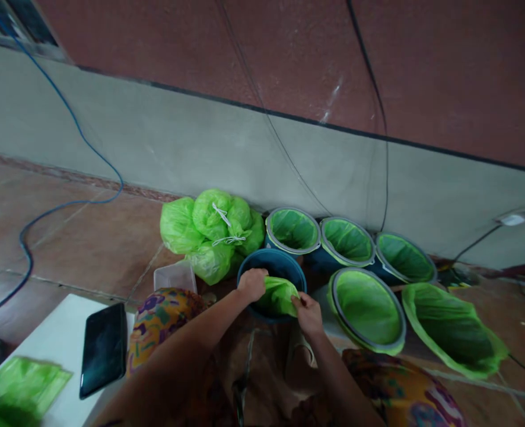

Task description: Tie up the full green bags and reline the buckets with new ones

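Between my two hands a light green plastic bag (280,295) is stretched, partly lowered into a dark blue bin (284,259). My left hand (253,285) grips the bag's edge at the bin's left side. On the right side, my right hand (307,311) pinches the opposite edge of the same bag. Just right of my hands stands a lined bin with a grey rim ring (402,311). Behind it, three more bins (280,244) with green liners and pale rims line the wall.
Tied green bags (213,225) are heaped against the wall (200,130). A clear plastic container (175,276) sits beside them. At far right is another green-lined bin (453,332). A white table (61,326) holds a black phone or tablet (104,350) and folded green bags (24,385). A blue cable (66,204) crosses the floor.
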`<action>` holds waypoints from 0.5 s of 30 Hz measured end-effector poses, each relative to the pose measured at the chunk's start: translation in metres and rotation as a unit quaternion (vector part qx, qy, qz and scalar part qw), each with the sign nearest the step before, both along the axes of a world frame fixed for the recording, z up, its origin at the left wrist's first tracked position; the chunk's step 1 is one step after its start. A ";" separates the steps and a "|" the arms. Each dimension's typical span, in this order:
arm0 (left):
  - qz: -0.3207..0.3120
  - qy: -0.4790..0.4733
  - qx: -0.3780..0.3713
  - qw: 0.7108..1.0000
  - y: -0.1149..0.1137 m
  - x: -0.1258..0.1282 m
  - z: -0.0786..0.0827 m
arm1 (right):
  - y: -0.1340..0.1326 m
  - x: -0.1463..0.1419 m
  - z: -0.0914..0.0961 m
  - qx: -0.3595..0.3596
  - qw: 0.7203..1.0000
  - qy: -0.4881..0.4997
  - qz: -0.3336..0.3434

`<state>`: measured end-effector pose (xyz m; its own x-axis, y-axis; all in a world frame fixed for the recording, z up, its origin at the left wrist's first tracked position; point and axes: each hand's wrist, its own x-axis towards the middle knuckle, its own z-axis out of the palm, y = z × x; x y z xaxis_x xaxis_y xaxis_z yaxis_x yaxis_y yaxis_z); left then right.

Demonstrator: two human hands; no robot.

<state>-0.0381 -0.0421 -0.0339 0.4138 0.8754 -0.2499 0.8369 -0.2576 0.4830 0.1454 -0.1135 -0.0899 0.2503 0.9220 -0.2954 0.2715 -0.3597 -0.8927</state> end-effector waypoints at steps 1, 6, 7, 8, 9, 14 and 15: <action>-0.001 -0.006 -0.002 1.000 -0.001 0.001 0.001 | -0.002 -0.001 0.003 -0.003 1.000 0.003 0.002; -0.002 -0.014 0.012 1.000 -0.012 0.009 0.005 | 0.004 -0.007 0.026 0.005 0.998 -0.041 0.044; 0.007 -0.011 0.023 1.000 -0.011 0.007 0.008 | 0.007 -0.004 0.033 0.011 0.994 -0.082 0.071; 0.019 -0.009 0.036 0.999 -0.008 0.005 0.011 | 0.009 0.000 0.040 0.015 0.987 -0.124 0.105; 0.030 -0.008 0.048 0.998 -0.004 0.001 0.014 | 0.011 0.006 0.048 0.015 0.975 -0.164 0.146; 0.058 -0.044 0.113 0.991 0.014 -0.013 0.026 | -0.001 0.039 0.075 -0.045 0.900 -0.252 0.352; 0.055 -0.061 0.119 0.990 0.015 -0.013 0.026 | -0.004 0.042 0.077 -0.062 0.893 -0.238 0.376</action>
<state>-0.0512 -0.0276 -0.0082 0.3276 0.9447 0.0145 0.8056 -0.2873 0.5182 0.1875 -0.1175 -0.0130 -0.3024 0.8500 -0.4314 0.8166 -0.0025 -0.5772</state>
